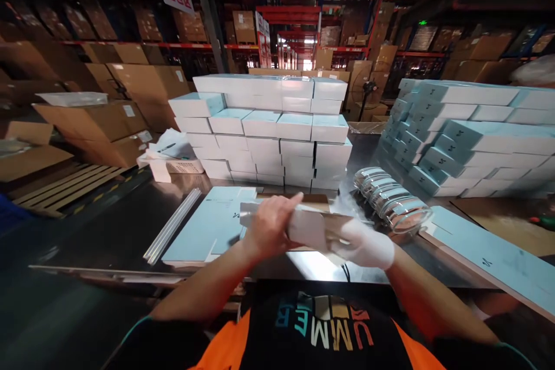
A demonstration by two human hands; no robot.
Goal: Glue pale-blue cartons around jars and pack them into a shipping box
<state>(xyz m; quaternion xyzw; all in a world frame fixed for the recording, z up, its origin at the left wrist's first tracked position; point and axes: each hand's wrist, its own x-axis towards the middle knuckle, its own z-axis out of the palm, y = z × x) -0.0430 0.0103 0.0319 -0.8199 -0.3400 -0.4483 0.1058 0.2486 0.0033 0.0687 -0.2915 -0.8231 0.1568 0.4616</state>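
Head cam: wht/brn box point(307, 229), blurry

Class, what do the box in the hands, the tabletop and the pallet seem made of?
Box: probably card, white and brown, with folded edges; blur obscures its finish. Tabletop: dark, smooth, perhaps metal or laminate, judging by bright reflections. Pallet: apparently bare wood, matt, pale and slatted.

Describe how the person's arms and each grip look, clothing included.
The left grip is a bare hand. The right grip wears a white glove ending near the wrist. Both forearms are bare below black sleeves with thin teal edging.
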